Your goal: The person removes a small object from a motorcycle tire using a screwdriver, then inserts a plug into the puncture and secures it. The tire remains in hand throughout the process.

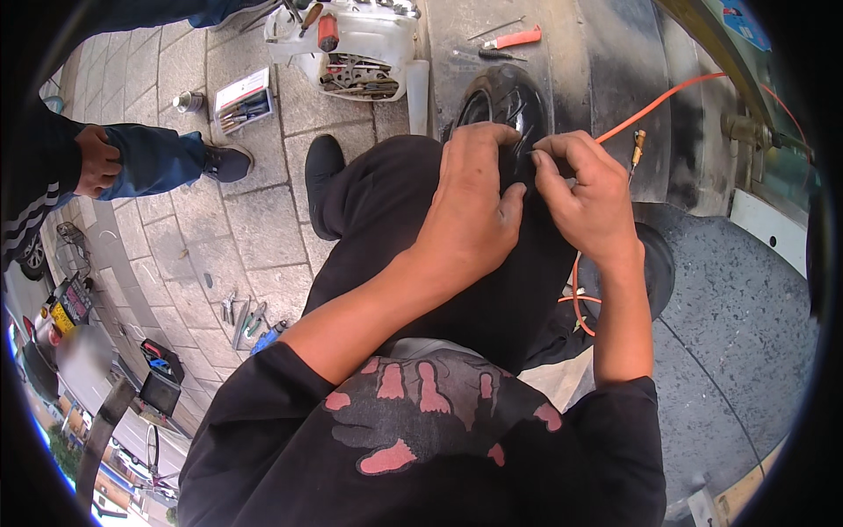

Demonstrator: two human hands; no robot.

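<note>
A glossy black, rounded piece that looks like a small tyre (516, 101) rests at my knees; its lower part is hidden behind my hands. My left hand (474, 198) lies over its near side, fingers curled round onto it and thumb apart. Just to the right, my right hand (584, 189) is closed in a pinch, thumb against forefinger, close to the tyre-like piece. Whatever sits between those fingertips is too small to name. Beyond the piece, a red-handled tool (512, 38) and a thin dark tool (500, 55) lie on the worn surface.
A white plastic container (386, 39) of tools stands ahead, with a box of small tools (243, 105) left of it. An orange hose (659, 107) runs along the right. Pliers (255, 318) lie on the paving. Another person's hand (97, 161) and leg are at left.
</note>
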